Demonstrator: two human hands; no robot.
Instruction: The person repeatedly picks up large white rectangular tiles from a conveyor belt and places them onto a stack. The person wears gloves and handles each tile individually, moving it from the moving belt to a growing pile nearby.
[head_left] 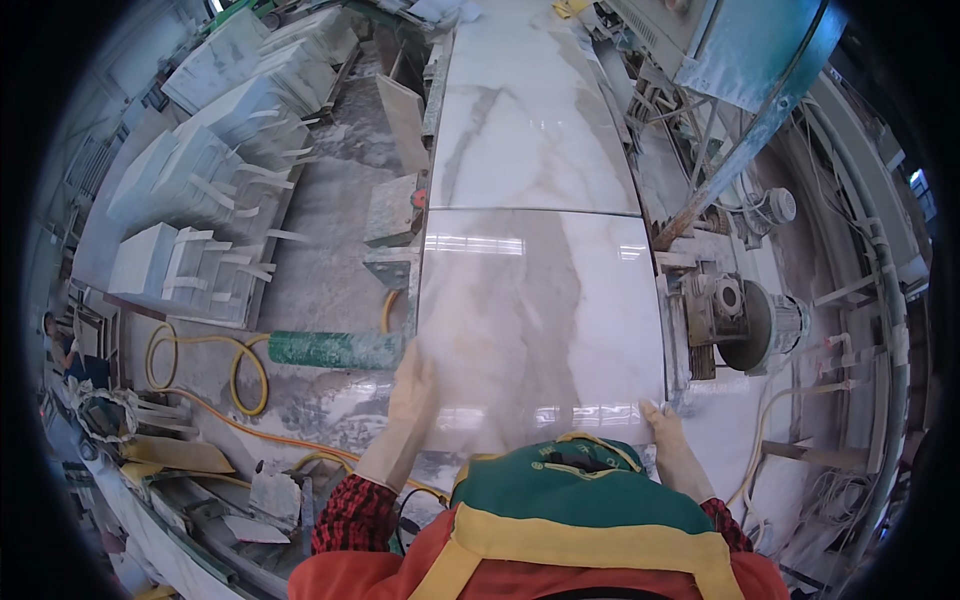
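A large polished marble slab [500, 330], white with grey-brown veins, lies flat in front of me with its near edge close to my apron [590, 490]. My left hand [410, 395], in a cream glove, grips its left edge near the front corner. At the front right corner my right hand [672, 435], gloved alike, holds the slab with the fingertips at its edge. The undersides of both grips are hidden. A second marble slab [540, 130] lies just beyond, a thin dark seam between the two.
Left of the slabs is a green cylinder [335, 349], with a yellow hose [250, 375] on the dusty floor. Stacked white slabs [190, 265] stand farther left. A motor [775, 325] sits beside the right edge; a blue-grey machine [760, 60] rises behind it. A person [85, 365] is at far left.
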